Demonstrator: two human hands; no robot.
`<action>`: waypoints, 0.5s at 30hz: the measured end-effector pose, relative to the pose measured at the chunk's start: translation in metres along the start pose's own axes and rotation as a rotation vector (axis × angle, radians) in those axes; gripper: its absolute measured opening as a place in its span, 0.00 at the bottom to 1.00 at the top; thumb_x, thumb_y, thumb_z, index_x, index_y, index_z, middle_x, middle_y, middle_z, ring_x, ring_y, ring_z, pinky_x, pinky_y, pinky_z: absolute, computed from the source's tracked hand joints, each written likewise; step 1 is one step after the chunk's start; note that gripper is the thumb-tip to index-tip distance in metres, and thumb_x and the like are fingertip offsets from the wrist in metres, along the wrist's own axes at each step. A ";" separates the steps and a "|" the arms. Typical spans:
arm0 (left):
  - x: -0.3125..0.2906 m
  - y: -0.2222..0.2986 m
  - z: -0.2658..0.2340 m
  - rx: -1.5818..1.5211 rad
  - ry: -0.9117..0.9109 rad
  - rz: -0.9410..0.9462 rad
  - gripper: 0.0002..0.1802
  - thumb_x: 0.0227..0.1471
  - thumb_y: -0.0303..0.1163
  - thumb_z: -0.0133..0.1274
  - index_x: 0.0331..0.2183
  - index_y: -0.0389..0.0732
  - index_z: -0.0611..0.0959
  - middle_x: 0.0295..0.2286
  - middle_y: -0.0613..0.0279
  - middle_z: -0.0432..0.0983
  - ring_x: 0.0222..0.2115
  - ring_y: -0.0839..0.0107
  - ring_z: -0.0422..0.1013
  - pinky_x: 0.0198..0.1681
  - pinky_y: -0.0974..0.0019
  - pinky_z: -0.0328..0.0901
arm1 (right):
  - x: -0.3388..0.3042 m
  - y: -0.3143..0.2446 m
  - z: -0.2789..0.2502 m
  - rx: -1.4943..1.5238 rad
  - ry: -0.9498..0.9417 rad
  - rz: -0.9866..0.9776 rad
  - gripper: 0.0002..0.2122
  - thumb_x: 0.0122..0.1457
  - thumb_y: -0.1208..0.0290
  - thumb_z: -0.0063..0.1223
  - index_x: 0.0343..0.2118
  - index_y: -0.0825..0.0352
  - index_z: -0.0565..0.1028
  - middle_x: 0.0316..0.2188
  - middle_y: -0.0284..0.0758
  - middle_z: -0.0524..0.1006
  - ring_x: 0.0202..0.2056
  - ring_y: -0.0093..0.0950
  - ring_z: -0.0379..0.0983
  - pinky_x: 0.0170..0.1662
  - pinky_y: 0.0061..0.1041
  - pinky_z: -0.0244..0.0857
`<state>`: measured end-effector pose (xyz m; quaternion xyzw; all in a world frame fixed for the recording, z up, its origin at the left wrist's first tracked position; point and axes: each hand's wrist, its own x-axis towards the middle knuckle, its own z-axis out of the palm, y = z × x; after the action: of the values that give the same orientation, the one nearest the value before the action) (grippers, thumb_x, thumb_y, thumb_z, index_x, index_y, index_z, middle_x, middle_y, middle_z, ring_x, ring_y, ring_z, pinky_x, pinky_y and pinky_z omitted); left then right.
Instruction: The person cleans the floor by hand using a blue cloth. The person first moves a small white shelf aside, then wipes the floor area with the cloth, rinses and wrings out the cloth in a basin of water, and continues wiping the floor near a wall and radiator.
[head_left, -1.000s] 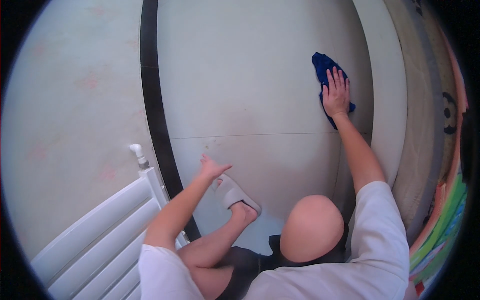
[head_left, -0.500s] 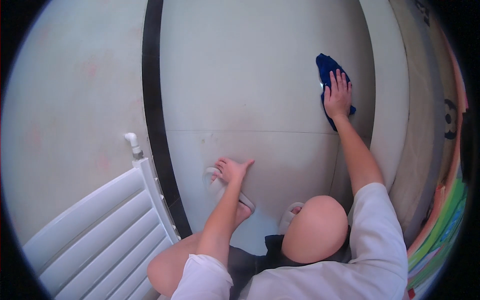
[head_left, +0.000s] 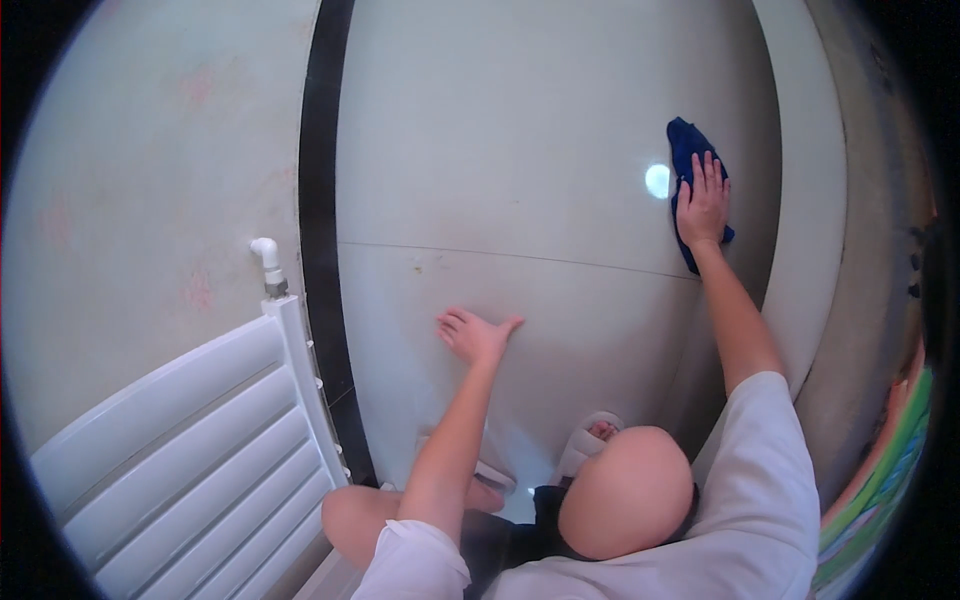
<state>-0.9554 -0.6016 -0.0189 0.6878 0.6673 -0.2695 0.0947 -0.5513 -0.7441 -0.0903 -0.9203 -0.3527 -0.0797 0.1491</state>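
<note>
My right hand (head_left: 705, 200) lies flat on a crumpled dark blue cloth (head_left: 684, 142), pressing it to the pale tiled floor (head_left: 520, 130) close to a raised light edge on the right. Its fingers are stretched forward and not wrapped round the cloth. Nearer to me and further left, my left hand (head_left: 476, 335) is spread out over the floor with nothing in it; whether the palm touches the tile is hard to tell. Small brownish specks (head_left: 428, 267) mark the tile just beyond its fingers.
A white slatted radiator (head_left: 190, 440) with a white pipe elbow (head_left: 265, 250) stands at the left wall, beside a black floor border (head_left: 322, 150). A light raised edge (head_left: 812, 180) runs along the right. My light slippers (head_left: 590, 440) and bare knees are below. Colourful striped fabric (head_left: 880, 490) shows lower right.
My feet have moved back toward me, and the left slipper is now mostly behind my forearm. Both hands keep nearly the same floor spots. A bright reflection beside the cloth shows more.
</note>
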 end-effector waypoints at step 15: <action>0.037 -0.151 0.056 -0.328 0.432 -0.225 0.36 0.63 0.49 0.44 0.67 0.47 0.59 0.68 0.50 0.47 0.69 0.55 0.44 0.67 0.36 0.40 | -0.007 -0.042 -0.018 -0.164 -0.047 0.121 0.27 0.68 0.58 0.39 0.69 0.58 0.57 0.71 0.37 0.54 0.71 0.38 0.48 0.70 0.46 0.40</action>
<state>-1.1167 -0.5835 -0.0497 0.6263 0.7788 -0.0143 0.0299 -0.5853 -0.7244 -0.0657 -0.9507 -0.2921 -0.0772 0.0695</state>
